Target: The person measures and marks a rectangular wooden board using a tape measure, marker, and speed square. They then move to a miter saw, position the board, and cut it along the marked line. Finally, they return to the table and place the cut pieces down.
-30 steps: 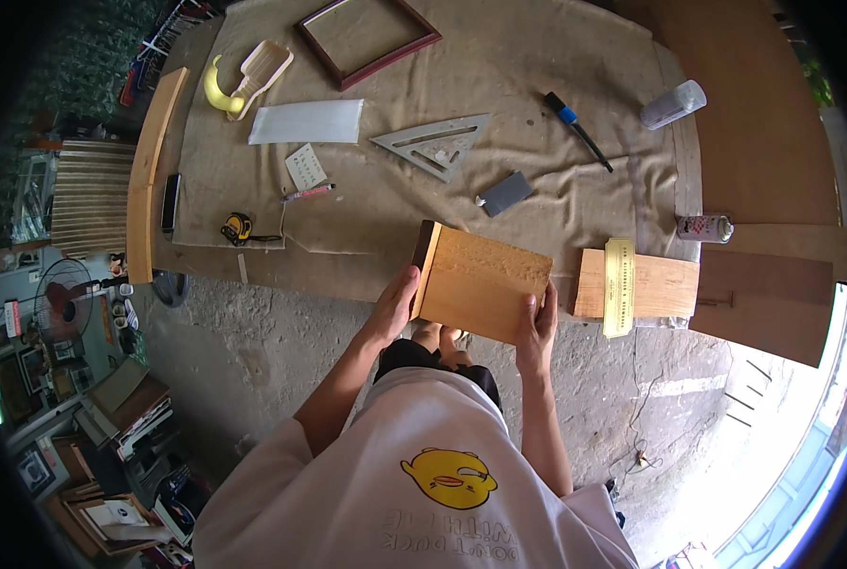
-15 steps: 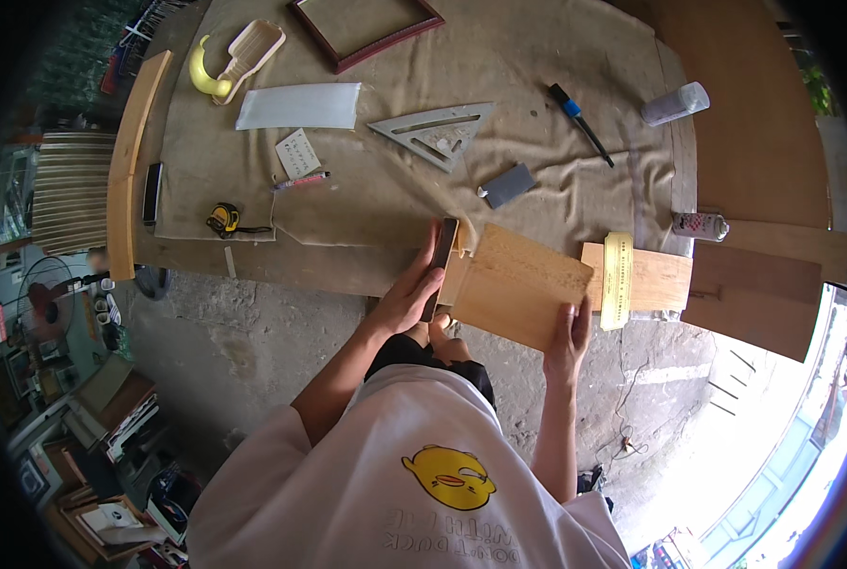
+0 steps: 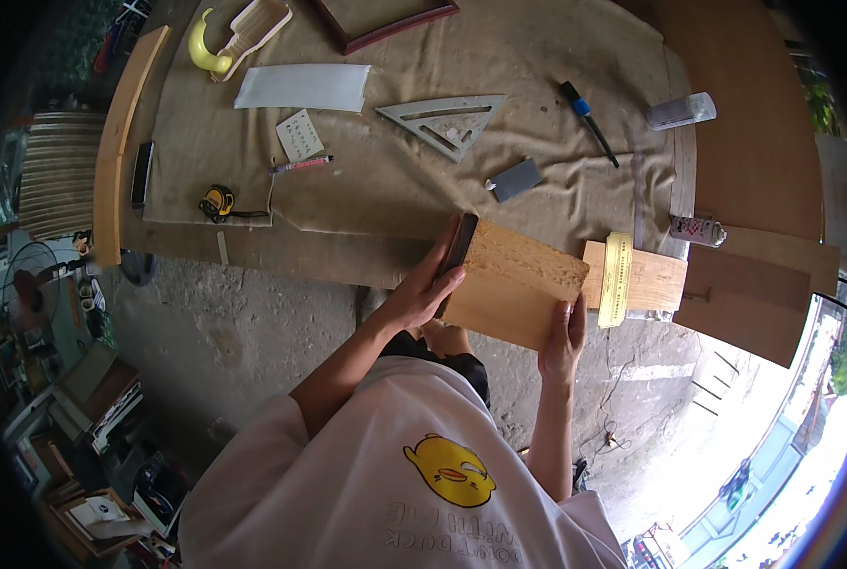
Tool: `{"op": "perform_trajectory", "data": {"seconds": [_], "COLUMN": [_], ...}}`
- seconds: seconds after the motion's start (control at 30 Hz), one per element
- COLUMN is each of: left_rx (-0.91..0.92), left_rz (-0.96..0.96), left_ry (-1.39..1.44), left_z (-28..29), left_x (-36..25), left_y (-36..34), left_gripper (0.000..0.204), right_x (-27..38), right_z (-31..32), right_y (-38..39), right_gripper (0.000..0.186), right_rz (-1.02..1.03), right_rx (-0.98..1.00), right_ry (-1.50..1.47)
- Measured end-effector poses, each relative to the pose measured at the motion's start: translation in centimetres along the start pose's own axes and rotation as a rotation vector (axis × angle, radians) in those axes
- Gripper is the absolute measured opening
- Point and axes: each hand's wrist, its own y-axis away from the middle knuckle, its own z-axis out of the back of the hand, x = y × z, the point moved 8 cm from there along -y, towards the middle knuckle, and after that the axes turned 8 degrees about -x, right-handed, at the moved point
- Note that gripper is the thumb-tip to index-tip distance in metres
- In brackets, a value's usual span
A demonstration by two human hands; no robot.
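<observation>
At the near edge of the table, my right hand (image 3: 563, 339) grips the right end of a light wooden board (image 3: 514, 294), thumb on its face. The board is tilted, and its rough upper part shows. My left hand (image 3: 422, 292) is closed round a narrow dark brown bar (image 3: 460, 248), which lies along the board's left edge. Whether the bar is pressed tight against it I cannot tell. Beyond the board, a grey rectangular pad (image 3: 515, 180) and a metal triangular square (image 3: 452, 123) lie on the brown cloth (image 3: 367, 204).
A yellow printed strip (image 3: 615, 280) crosses a wooden plank (image 3: 659, 277) on the right. Beside it lies a spray can (image 3: 697, 230). Farther off are a brush (image 3: 587, 121) and a clear bottle (image 3: 680, 111). To the left lie a tape measure (image 3: 217, 202), a pen (image 3: 302, 163) and a dark frame (image 3: 386, 33).
The dark bar in my left hand has closed the gap to the board's left edge. The board has tilted, showing more of its rough upper part. The view has shifted slightly.
</observation>
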Motion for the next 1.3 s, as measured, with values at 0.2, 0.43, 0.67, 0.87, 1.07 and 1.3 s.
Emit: {"op": "perform_trajectory", "data": {"seconds": [0.2, 0.43, 0.67, 0.87, 1.07, 1.3], "left_rx": [0.009, 0.008, -0.036, -0.151, -0.539, -0.730], "left_rz": [-0.027, -0.016, -0.015, 0.056, 0.096, -0.077], "left_ry": [-0.067, -0.073, -0.101, -0.163, -0.686, -0.607], "left_z": [0.1, -0.2, 0.3, 6.1, 17.7, 18.7], "left_x": [0.3, 0.6, 0.7, 1.0, 4.3, 0.7], "left_y": [0.1, 0.2, 0.2, 1.3, 3.5, 9.4], "left_gripper": [0.071, 0.070, 0.071, 0.058, 0.022, 0.020], "right_x": [-0.2, 0.3, -0.4, -2.7, -5.8, -9.5], "right_z": [0.7, 0.7, 0.4, -0.6, 0.7, -5.9], "right_y": [0.1, -0.1, -0.6, 0.7, 3.2, 0.9], "right_gripper": [0.051, 0.050, 0.047, 0.045, 0.047, 0.050], "right_rz": [-0.005, -0.033, -0.040, -0.033, -0.115, -0.040], "right_rx": [0.015, -0.010, -0.016, -0.034, -0.058, 0.153], "right_ry": [0.025, -0.001, 0.001, 0.039, -0.090, -0.112]}}
